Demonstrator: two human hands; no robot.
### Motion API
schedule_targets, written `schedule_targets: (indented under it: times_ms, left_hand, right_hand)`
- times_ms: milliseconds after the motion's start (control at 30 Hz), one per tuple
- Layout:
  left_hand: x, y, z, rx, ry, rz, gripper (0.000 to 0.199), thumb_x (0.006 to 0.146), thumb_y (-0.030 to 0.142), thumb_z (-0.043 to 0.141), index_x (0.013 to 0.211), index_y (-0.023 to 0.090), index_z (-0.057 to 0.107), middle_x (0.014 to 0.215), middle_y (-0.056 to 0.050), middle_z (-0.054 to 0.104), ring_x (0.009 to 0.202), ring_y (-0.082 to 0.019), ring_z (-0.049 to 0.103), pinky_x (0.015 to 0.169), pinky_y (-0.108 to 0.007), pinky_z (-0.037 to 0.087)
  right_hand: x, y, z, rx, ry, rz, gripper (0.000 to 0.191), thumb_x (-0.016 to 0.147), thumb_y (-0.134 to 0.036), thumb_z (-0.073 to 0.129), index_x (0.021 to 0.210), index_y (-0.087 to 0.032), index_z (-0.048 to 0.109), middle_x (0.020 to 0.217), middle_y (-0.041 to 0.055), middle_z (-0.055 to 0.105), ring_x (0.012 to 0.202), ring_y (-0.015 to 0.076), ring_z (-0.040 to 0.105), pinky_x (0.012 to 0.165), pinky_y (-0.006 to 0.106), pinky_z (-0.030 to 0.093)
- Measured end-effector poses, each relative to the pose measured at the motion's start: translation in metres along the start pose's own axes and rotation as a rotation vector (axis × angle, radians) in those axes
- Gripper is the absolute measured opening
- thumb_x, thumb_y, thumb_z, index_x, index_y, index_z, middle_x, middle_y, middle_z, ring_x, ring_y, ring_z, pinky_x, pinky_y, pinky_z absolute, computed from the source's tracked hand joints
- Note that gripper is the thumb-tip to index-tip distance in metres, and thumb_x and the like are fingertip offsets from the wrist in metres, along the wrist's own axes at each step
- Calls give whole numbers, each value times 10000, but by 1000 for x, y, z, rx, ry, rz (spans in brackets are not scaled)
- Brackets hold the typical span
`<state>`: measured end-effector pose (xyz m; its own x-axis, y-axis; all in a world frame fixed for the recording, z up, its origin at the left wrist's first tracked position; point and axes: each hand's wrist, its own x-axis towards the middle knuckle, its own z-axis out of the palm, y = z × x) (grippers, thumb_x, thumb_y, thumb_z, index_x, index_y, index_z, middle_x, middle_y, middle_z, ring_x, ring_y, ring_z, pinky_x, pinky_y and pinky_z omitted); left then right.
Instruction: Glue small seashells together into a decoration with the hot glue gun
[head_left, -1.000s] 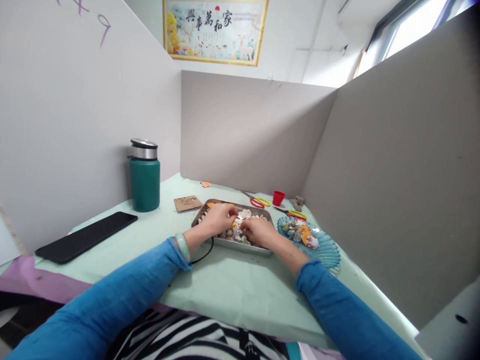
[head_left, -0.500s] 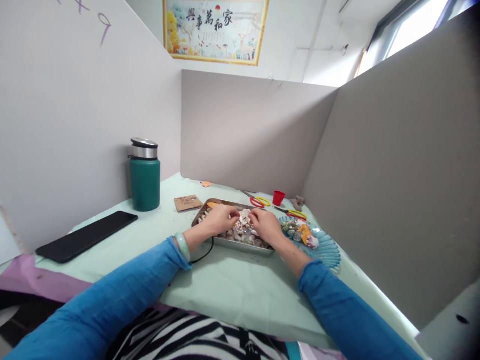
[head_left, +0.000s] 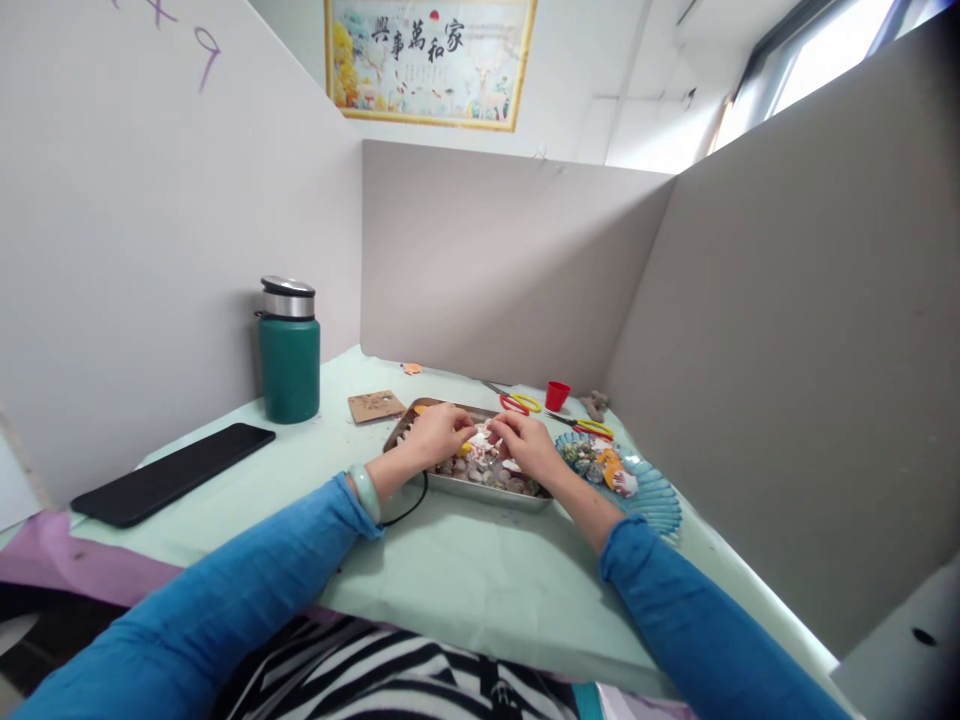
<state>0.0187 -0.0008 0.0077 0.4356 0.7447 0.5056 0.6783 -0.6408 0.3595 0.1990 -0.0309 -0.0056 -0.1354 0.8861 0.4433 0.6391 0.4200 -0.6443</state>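
A shallow metal tray (head_left: 480,490) holds a heap of shells (head_left: 487,470), mostly whitish and brown, with a little yellow. Over its left half is my left hand (head_left: 441,435), fingers bent and tips pressed together. My right hand (head_left: 529,445) reaches in from the other side, thumb and fingers pinched. Both sets of fingertips nearly meet above the whitish shells in the middle; whatever small thing they hold is hidden. Right of the tray, a blue ribbed glass plate (head_left: 660,505) carries several shells (head_left: 600,462), some orange and some white with red.
Behind the tray lie two pairs of scissors (head_left: 521,403) and a red cup (head_left: 557,396). A brown card (head_left: 375,406) is left of them. Further left stand a green bottle (head_left: 289,365) and a flat black object (head_left: 176,472). Grey panels (head_left: 510,260) enclose the table.
My hands have come slightly closer together. The right hand has shifted a little left and up, and more of the shells below it shows.
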Motion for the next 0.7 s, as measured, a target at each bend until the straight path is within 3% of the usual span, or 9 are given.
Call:
schedule_targets:
  times_ms: [200, 367, 500, 600, 700]
  left_hand:
    - [2, -6, 3, -50, 41, -56, 265, 801, 338, 491, 820, 164, 689, 785, -51, 695, 691, -147, 590, 640, -227, 398]
    - [3, -14, 0, -37, 61, -72, 264, 793, 352, 492, 802, 172, 686, 736, -37, 686, 642, -138, 571, 597, -226, 375]
    - [4, -18, 1, -65, 72, -73, 258, 781, 336, 497, 805, 166, 689, 712, -29, 679, 628, -130, 561, 580, -215, 372]
    - [2, -16, 1, -97, 82, -50, 279, 790, 349, 485, 826, 163, 689, 711, -24, 677, 633, -125, 559, 584, -207, 378]
    - [-1, -14, 1, -98, 71, -12, 280, 792, 359, 488, 830, 168, 689, 719, -24, 678, 641, -123, 563, 602, -204, 387]
  right_hand:
    - [5, 2, 1, -32, -70, -25, 337, 912, -370, 319, 953, -185, 597, 864, 13, 676, 563, 95, 596, 575, 212, 431]
    - [16, 3, 4, -439, -224, -93, 244, 816, -276, 503, 984, -171, 644, 983, 67, 665, 807, 158, 618, 731, 242, 427]
    - [26, 1, 8, -590, -373, -104, 367, 745, -285, 597, 1099, -190, 617, 1121, 87, 618, 946, 196, 592, 788, 251, 422]
    - [31, 1, 12, -557, -419, -51, 391, 700, -256, 636, 1086, -191, 619, 1048, 69, 651, 899, 185, 602, 744, 234, 430]
    - [34, 1, 15, -515, -387, -11, 321, 650, -234, 668, 968, -188, 660, 918, 47, 677, 793, 174, 607, 667, 227, 425]
